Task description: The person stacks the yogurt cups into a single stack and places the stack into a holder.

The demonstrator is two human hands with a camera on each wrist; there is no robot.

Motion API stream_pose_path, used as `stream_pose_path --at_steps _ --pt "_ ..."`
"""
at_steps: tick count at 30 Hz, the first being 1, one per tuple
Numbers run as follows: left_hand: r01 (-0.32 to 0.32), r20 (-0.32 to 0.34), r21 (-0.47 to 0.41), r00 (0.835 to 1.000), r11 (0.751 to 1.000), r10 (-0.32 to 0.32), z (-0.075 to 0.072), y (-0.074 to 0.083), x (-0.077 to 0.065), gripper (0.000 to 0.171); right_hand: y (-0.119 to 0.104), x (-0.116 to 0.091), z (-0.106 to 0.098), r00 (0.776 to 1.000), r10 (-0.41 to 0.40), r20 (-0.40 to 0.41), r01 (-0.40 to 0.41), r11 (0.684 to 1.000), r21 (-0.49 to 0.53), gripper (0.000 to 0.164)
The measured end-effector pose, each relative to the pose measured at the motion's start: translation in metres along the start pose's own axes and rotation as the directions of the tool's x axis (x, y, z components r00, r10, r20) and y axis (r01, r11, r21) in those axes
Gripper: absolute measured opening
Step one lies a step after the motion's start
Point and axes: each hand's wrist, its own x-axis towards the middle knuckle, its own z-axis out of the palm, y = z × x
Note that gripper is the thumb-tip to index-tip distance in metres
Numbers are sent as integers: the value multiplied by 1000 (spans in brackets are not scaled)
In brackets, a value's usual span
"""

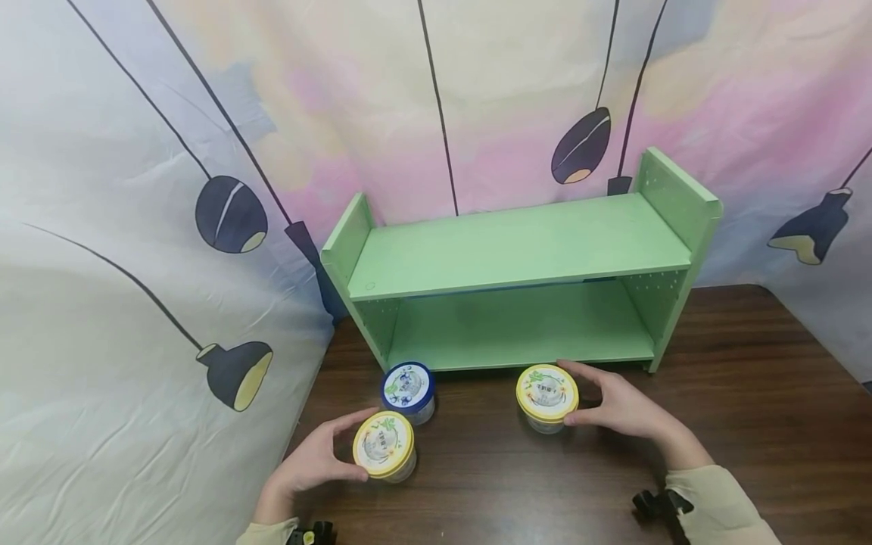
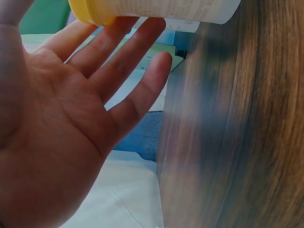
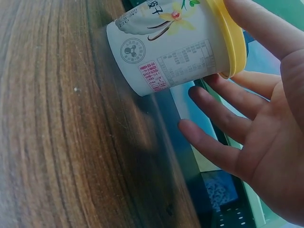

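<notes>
My left hand (image 1: 316, 458) grips a tub with a yellow-rimmed lid (image 1: 383, 444), thumb on the near side and fingers on the far side. In the left wrist view, the lower fingers (image 2: 137, 92) of that hand spread away below the tub's white wall (image 2: 166, 8). A blue-lidded tub (image 1: 408, 387) stands just behind it, partly covered by it. Over to the right, my right hand (image 1: 623, 406) holds a second yellow-lidded tub (image 1: 547, 393) between thumb and forefinger. Its white side (image 3: 175, 52) carries a vanilla flower and printed text in the right wrist view.
A green two-level shelf (image 1: 511, 246) stands behind the tubs, its lower front edge close to the blue-lidded one. Dark wood tabletop (image 1: 477, 484) extends in front and to the right. A painted cloth backdrop (image 1: 136, 303) hangs behind and at the left.
</notes>
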Motion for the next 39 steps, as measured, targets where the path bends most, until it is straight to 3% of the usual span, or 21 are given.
stream_pose_path --at_steps 10,26,39 --pt "-32 10 18 999 999 32 2 -4 0 98 1 1 0 1000 17 2 -17 1000 14 96" --pt "-50 17 38 999 998 49 1 -6 1 91 2 1 -3 1000 9 23 -9 1000 29 94" --pt "-166 36 31 986 986 165 -5 0 4 90 3 0 -2 1000 -10 27 10 1000 25 96"
